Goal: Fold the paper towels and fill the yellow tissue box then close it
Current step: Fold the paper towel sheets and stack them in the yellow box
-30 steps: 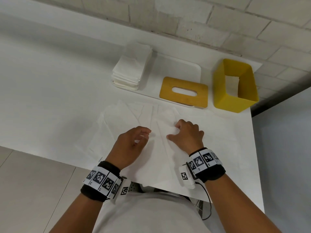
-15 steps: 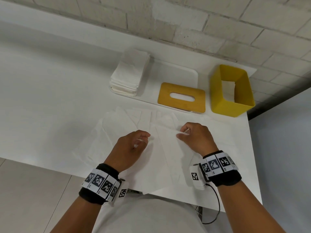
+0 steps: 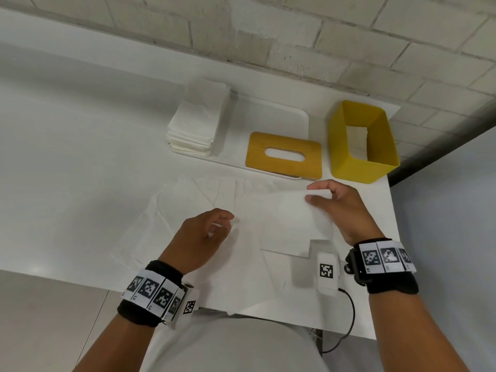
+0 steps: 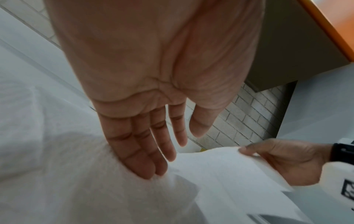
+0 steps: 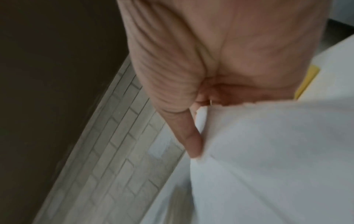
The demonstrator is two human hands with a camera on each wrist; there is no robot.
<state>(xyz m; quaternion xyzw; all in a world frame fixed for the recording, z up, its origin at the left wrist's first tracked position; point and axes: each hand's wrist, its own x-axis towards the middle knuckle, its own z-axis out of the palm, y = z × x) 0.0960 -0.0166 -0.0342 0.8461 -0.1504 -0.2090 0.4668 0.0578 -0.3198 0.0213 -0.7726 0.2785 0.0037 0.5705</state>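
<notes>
Two hands | left hand flat, fingers relaxed on sheets | right hand raised, pinching paper towel

The left hand reaches palm-down, fingers straight, their tips touching a spread paper towel on the bench. At lower right, the right hand pinches a raised towel sheet by its corner.
</notes>
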